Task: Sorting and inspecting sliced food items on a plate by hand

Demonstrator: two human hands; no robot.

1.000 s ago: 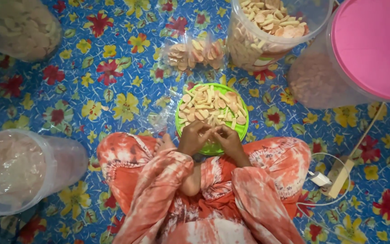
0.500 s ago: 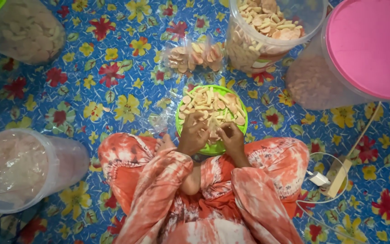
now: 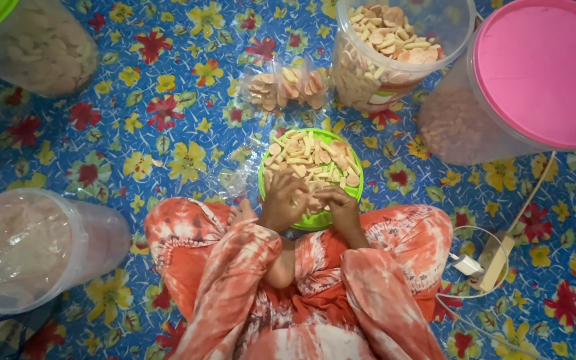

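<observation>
A green plate (image 3: 358,175) heaped with pale crackers (image 3: 308,157) sits on the flowered floor cloth in front of my knees. My left hand (image 3: 285,200) rests on the near side of the heap, fingers curled down into the crackers. Close beside it my right hand (image 3: 338,203) lies over the plate's near edge with its fingers bent among the crackers. Whether either hand grips a cracker is hidden by the fingers. Orange patterned sleeves cover both arms.
Beyond the plate lie small clear bags of crackers (image 3: 288,87). An open tub of crackers (image 3: 395,47) and a pink-lidded tub (image 3: 535,80) stand at the back right, a green-lidded tub (image 3: 28,40) back left, a clear tub (image 3: 28,247) at left. A plug and cable (image 3: 488,263) lie right.
Both hands have shifted slightly on the near side of the plate, staying among the crackers. The view has dipped a little, so the plate sits lower.
</observation>
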